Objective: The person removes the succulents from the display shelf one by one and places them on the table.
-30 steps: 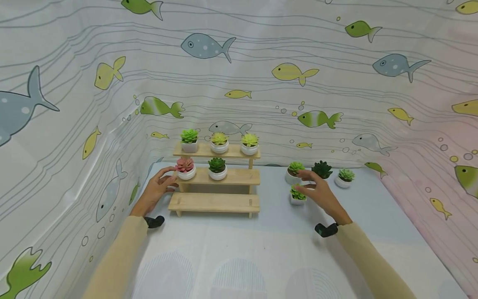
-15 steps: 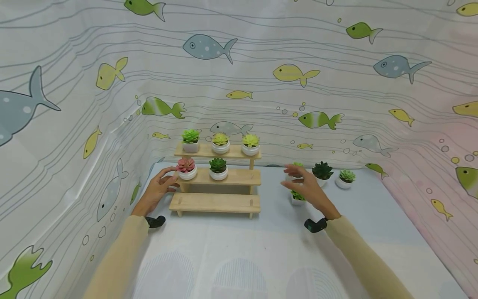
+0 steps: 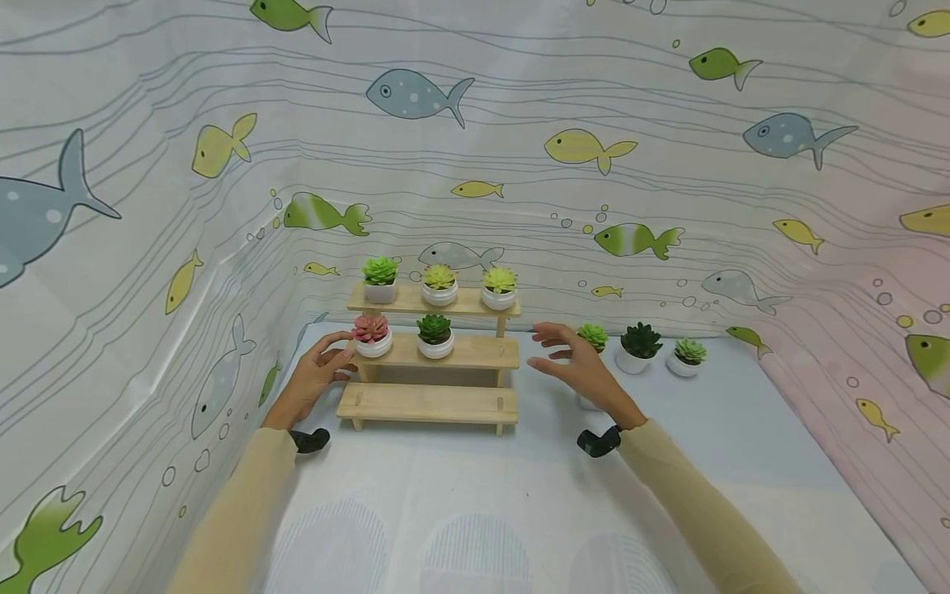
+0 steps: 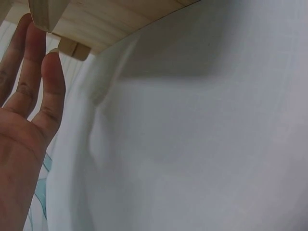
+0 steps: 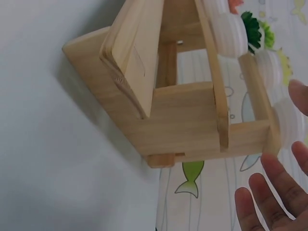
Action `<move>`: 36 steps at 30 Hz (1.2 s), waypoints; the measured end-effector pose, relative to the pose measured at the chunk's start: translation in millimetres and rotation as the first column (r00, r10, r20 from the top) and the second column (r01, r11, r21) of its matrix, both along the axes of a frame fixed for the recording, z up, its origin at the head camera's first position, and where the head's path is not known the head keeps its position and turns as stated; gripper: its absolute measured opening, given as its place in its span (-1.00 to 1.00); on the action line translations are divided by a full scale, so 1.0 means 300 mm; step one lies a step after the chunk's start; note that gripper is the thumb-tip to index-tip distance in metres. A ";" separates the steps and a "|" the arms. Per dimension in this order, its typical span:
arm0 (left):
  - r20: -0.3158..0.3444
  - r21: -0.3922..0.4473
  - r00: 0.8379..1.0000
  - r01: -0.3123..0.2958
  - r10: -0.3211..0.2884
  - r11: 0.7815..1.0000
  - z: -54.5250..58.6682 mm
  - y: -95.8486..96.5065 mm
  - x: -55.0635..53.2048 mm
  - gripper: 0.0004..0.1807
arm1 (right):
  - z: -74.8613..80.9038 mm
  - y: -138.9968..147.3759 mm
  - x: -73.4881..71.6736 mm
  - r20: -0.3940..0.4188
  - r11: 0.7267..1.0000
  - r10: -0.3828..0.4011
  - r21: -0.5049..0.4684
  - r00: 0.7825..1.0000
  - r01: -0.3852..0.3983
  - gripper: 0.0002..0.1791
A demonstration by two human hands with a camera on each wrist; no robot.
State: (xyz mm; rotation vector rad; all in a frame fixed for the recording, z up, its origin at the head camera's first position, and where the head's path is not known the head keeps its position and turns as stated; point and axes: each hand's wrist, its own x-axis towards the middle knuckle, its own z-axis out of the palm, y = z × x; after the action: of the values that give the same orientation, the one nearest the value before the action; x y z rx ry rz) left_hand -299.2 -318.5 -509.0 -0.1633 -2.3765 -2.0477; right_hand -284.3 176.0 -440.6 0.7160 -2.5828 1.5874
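Note:
A three-tier wooden plant stand (image 3: 430, 403) stands on the table. On its middle tier sit a pink potted succulent (image 3: 371, 330) at the left end and a green potted succulent (image 3: 435, 332). My left hand (image 3: 312, 381) is at the stand's left side, close by the pink one. In the left wrist view its fingers reach up against the stand's wood (image 4: 115, 19); contact is hard to tell. Right of the stand hovers my right hand (image 3: 580, 369), fingers spread and holding nothing. It partly hides a light green potted succulent (image 3: 592, 335) and covers most of a white pot behind it.
On the top tier stand a bright green succulent (image 3: 380, 276) and two yellow-green ones, one of them at the right end (image 3: 499, 285). A dark green succulent (image 3: 638, 345) and a pale green one (image 3: 686, 356) stand on the table at right. Fish-patterned cloth forms the walls.
My right hand has moved left, away from the loose succulents and towards the stand, with nothing in it. My left hand stays beside the pink succulent.

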 end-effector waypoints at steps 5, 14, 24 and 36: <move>0.007 -0.005 1.000 -0.002 0.002 1.000 -0.001 0.001 -0.002 -0.52 | 0.000 -0.059 -0.005 -0.003 0.999 0.032 -0.003 0.999 -0.033 -0.35; 0.012 -0.016 1.000 0.007 -0.007 1.000 -0.007 0.000 -0.008 -0.49 | 0.005 -0.167 -0.013 0.041 0.994 0.098 -0.056 0.994 -0.096 -0.36; 0.003 -0.020 1.000 -0.002 0.002 1.000 -0.020 -0.007 -0.018 -0.46 | 0.006 -0.269 -0.035 0.056 0.995 0.095 -0.049 0.994 -0.092 -0.33; 0.043 0.010 0.999 0.016 -0.017 1.000 0.076 0.030 0.039 -0.50 | 0.015 -0.374 -0.049 0.083 0.996 0.089 -0.037 0.993 -0.086 -0.29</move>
State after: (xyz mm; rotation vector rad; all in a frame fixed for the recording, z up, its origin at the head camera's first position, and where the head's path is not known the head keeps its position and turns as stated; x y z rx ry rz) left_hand -287.6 -309.4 -486.1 -0.1412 -2.3968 -2.0908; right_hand -299.0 63.8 -436.2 0.7869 -2.6103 1.7184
